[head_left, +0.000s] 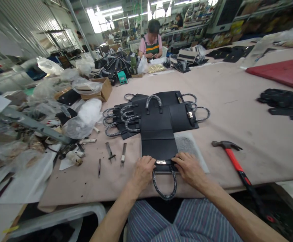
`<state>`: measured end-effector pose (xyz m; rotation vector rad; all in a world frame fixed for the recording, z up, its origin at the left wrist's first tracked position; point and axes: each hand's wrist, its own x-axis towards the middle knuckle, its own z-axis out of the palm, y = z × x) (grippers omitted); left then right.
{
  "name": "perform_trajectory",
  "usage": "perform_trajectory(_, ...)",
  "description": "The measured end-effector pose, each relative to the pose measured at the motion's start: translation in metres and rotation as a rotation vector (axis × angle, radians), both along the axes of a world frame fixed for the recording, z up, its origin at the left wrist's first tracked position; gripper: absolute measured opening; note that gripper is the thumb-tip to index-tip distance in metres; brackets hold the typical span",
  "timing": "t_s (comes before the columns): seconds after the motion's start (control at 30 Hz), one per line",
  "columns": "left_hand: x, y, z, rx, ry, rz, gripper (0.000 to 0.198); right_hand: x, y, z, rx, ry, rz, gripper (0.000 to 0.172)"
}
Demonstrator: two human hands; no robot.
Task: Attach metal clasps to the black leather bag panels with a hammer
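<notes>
To the left of the hands, on the desk (237, 114), two forked metal tools and a thin rod (99, 168), apart from each other. Farther left, many plastic bags (85, 117), crowded beside an open cardboard box (106, 90). At the right side, a claw hammer (242, 176) with red and black handle, near to the right forearm and reaching over the front edge. Beyond it, dark loose pieces (282, 101) and a red sheet (285, 70). Across the desk, another person (150, 45) in a striped apron. Just behind the work, a pile of other black panels (180, 117) with handles, touching the far part of the black bag panel (158, 146). This one placed in front of the person, partly over a pale slab (199, 151); smooth, creased across, with a mottled grey handle (176, 183) at the near end and a shiny metal plate (160, 162). Fingers of left hand (144, 170) and right hand (188, 166) bent narrow, holding the panel at both sides of the plate.
</notes>
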<state>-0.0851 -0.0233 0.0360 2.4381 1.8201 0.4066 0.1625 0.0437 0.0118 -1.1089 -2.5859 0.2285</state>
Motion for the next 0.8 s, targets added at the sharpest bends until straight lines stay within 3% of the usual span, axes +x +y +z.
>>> perform_trajectory(0.23, 0.011, 0.019, 0.014, -0.062, 0.337, -0.196, 0.015, -0.016, 0.012, 0.028, 0.076, -0.282, 0.318, 0.019)
perform_trajectory(0.4, 0.011, 0.019, 0.019, -0.059, 0.441, -0.259, 0.016, -0.019, 0.015, 0.036, 0.091, -0.338, 0.371, 0.017)
perform_trajectory(0.63, -0.007, 0.019, 0.009, -0.062, 0.224, -0.239, 0.023, -0.010, 0.012, 0.024, 0.026, -0.217, 0.315, 0.020)
perform_trajectory(0.8, -0.035, 0.015, 0.004, -0.022, -0.074, -0.369, 0.031, 0.005, 0.016, 0.007, -0.063, -0.056, 0.323, 0.027)
